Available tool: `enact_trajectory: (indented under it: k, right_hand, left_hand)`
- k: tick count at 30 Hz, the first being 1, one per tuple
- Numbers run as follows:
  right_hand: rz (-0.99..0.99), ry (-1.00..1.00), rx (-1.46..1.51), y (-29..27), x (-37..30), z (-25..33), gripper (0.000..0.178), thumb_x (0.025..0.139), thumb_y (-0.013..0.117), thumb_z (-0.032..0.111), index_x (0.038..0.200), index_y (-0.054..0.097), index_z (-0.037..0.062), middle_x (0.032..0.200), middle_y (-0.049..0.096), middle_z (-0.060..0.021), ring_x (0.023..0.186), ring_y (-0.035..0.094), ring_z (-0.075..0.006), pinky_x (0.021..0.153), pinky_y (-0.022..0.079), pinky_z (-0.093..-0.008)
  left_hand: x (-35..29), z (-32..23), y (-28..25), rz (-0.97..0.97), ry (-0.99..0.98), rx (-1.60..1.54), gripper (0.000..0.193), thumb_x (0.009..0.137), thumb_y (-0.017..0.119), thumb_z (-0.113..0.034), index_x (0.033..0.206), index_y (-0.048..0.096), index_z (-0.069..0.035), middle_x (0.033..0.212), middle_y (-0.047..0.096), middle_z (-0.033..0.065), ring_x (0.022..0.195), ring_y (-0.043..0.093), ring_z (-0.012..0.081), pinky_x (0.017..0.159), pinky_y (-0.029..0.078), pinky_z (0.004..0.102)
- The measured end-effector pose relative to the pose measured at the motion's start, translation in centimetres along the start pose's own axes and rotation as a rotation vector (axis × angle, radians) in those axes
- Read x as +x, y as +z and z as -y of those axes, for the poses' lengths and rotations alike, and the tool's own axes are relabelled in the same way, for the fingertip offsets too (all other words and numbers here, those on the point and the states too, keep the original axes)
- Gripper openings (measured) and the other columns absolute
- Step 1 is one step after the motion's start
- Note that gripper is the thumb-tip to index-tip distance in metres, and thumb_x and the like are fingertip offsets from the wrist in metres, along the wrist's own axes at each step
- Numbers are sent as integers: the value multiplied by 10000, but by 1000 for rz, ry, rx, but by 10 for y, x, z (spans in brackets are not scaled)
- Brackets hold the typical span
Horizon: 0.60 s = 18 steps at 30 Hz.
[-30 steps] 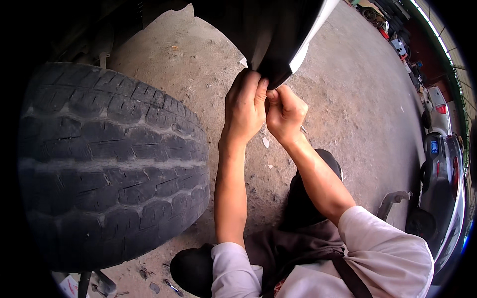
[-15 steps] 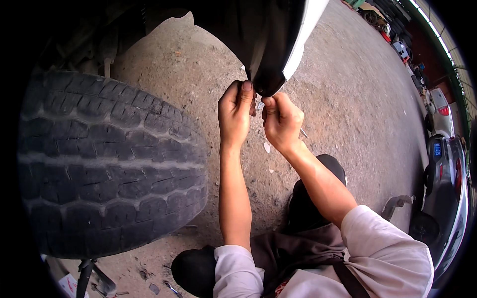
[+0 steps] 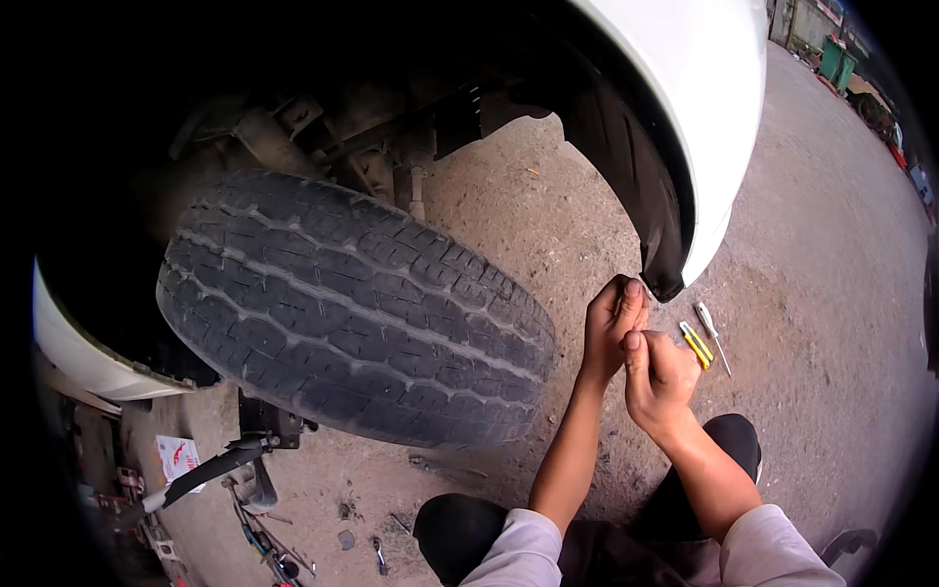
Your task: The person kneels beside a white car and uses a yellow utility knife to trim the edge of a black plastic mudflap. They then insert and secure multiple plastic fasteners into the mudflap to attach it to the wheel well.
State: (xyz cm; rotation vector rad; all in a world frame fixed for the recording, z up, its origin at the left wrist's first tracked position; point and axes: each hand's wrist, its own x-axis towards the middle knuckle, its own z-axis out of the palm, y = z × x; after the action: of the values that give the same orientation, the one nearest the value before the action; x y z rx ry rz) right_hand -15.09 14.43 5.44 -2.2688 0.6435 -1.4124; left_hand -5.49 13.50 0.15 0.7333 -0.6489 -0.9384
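The black wheel-arch liner [image 3: 657, 230] curves down inside the white fender [image 3: 712, 127]. My left hand [image 3: 612, 331] is closed at its lower tip, thumb up, pinching the liner's edge. Just below and to the right, my right hand [image 3: 661, 382] is curled with its thumb on top, close against the left fingers. Whatever lies inside its fingers is hidden. Right behind that hand shows a yellow and black tool [image 3: 696, 344], and a screwdriver [image 3: 706, 315] with a pale handle lies on the ground beyond it.
A large worn tire [image 3: 357, 313] stands to the left of my arms, under dark suspension parts [image 3: 416, 186]. A stand-like support [image 3: 269, 435], a printed box [image 3: 179, 460] and several hand tools [image 3: 264, 538] are at lower left. A green bin [image 3: 837, 64] stands far right.
The view has swung left, so the tire and fender show more fully. My right hand has dropped from the liner's tip to below my left hand, revealing the yellow tool and screwdriver.
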Motion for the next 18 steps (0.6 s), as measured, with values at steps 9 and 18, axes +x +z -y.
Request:
enact_trajectory:
  k: [9,18]
  right_hand:
    - [53,-28,379,23,4,48,124,872,677,10,763,620,-4,578,576,-96,459,574,-243,470,439,-326]
    - [126,-106,331,-5,-8,52,84,872,657,-7,795,624,-11,633,613,-100,497,594,-235,503,454,-303]
  left_hand:
    - [2,15,12,31,75,-98,349,1062,470,-321,798,445,-94,626,401,-26,522,387,60,488,379,245]
    - [4,16,22,-120,-13,63,348,1044,524,-300,776,445,-94,606,426,-29,452,376,38,394,322,227]
